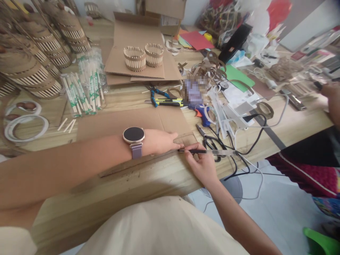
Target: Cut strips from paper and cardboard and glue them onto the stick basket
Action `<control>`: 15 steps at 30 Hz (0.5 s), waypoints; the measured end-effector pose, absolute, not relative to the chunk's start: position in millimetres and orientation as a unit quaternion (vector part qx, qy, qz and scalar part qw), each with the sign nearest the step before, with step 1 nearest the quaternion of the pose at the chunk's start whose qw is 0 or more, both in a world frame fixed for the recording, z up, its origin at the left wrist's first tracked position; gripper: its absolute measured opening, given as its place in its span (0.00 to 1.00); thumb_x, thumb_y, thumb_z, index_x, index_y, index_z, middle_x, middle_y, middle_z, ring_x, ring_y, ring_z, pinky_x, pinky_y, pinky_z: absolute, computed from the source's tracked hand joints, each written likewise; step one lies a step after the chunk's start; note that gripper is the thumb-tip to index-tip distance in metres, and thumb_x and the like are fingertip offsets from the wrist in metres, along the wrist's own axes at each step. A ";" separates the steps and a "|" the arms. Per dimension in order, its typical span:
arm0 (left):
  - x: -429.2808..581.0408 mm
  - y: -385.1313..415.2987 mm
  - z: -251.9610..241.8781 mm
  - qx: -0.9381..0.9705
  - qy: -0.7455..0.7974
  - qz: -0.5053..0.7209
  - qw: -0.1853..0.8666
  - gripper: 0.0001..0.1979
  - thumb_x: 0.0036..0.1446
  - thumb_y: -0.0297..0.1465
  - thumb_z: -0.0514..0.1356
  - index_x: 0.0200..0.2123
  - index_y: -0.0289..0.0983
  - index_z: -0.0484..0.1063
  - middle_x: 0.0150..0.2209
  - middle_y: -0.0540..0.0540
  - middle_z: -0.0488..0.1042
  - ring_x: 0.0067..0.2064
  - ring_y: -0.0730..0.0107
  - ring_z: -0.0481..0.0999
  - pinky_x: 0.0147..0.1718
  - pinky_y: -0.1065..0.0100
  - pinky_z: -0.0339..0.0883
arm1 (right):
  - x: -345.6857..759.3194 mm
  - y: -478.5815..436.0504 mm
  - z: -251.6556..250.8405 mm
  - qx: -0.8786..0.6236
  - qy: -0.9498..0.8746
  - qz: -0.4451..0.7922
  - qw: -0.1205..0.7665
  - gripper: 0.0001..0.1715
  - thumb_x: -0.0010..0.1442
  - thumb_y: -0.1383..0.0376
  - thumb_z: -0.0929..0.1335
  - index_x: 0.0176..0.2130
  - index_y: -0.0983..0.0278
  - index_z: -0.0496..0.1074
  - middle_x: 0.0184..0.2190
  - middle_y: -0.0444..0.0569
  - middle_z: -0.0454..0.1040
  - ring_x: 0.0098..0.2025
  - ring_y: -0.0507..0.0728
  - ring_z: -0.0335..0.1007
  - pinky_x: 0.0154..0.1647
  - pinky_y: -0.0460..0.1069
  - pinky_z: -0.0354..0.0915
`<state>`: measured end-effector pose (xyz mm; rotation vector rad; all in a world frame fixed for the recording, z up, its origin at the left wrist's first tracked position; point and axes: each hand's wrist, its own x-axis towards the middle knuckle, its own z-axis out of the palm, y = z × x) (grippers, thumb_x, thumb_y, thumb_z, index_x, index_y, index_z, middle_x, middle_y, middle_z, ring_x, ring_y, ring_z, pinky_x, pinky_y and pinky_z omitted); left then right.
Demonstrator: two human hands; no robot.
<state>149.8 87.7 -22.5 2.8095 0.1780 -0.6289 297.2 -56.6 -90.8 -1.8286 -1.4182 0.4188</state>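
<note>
My left hand [160, 141], wearing a watch [134, 135] on the wrist, presses down on a flat cardboard sheet [119, 122] near the table's front edge. Its visible fingers are stretched out; the others are hidden. Pinched in my right hand [203, 166] is a pen [223, 152] with a dark grip and a clear barrel. The pen's tip points left and meets the cardboard's edge area beside my left fingertips. A smaller cardboard piece [187, 140] with marks on it lies just beyond the fingers.
Pliers [153, 97], a utility knife [168, 102], a blue glue gun [204, 115] and tangled cables [233, 156] lie beyond and right. Two stick baskets [135, 58] stand on cardboard behind. Wrapped sticks [82, 92] are at left. Another person's hand [332, 94] shows at far right.
</note>
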 end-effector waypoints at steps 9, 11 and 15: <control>152.1 83.3 -6.1 0.953 0.094 -0.253 0.138 0.43 0.51 0.12 0.57 0.67 0.50 0.58 0.59 0.39 0.68 0.39 0.61 0.78 0.33 0.68 0.63 | 322.5 -58.9 -88.4 -0.761 -0.518 0.109 0.375 0.07 0.56 0.59 0.67 0.29 0.59 0.70 0.21 0.44 0.74 0.23 0.57 0.69 0.24 0.50 0.63; 151.4 84.2 -9.1 0.954 0.092 -0.246 0.141 0.43 0.51 0.13 0.58 0.67 0.50 0.58 0.58 0.39 0.69 0.38 0.61 0.78 0.33 0.68 0.64 | 317.7 -59.1 -87.2 -0.754 -0.526 0.115 0.378 0.07 0.56 0.60 0.66 0.29 0.58 0.70 0.22 0.44 0.74 0.24 0.57 0.70 0.26 0.50 0.64; 150.9 86.0 -17.2 0.960 0.072 -0.247 0.110 0.40 0.52 0.14 0.57 0.65 0.48 0.60 0.56 0.38 0.69 0.36 0.62 0.77 0.31 0.68 0.62 | 297.0 -57.3 -87.8 -0.710 -0.565 0.158 0.388 0.06 0.58 0.61 0.66 0.30 0.58 0.71 0.25 0.46 0.77 0.28 0.57 0.73 0.29 0.50 0.68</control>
